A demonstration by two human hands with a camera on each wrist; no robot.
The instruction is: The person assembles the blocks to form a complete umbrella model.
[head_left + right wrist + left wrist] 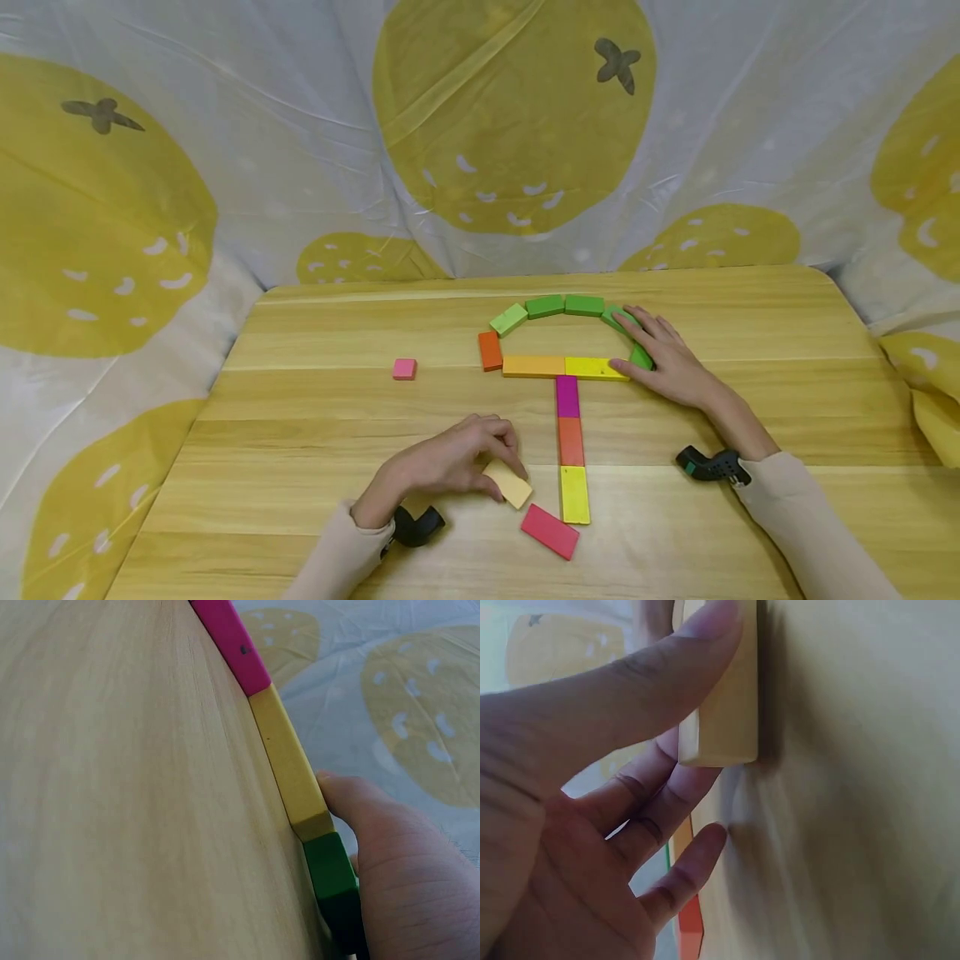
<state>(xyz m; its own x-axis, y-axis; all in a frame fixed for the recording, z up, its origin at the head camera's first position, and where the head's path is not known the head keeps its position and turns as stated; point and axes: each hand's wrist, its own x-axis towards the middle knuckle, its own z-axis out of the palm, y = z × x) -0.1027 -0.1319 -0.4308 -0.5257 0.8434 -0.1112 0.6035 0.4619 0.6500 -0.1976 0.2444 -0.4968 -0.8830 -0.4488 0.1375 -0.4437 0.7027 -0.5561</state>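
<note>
My left hand [465, 454] pinches a pale cream wooden block [508, 485] between thumb and fingers, low over the table. In the left wrist view the thumb lies across this cream block [727, 720], with the other fingers behind it. My right hand [667, 358] lies over the right end of an arch of green blocks [545, 307], partly covering two of them. Its thumb is at the right end of a yellow block [592, 367], which joins an orange-yellow block [533, 367] in a straight row beneath the arch. In the right wrist view, a dark green block [330, 874] sits beside the thumb.
A column of magenta [567, 397], coral [571, 442] and yellow [575, 495] blocks runs down from the row. A red block [551, 532] lies askew near its foot. An orange block [491, 351] ends the arch's left side. A small pink block [405, 369] lies apart at left.
</note>
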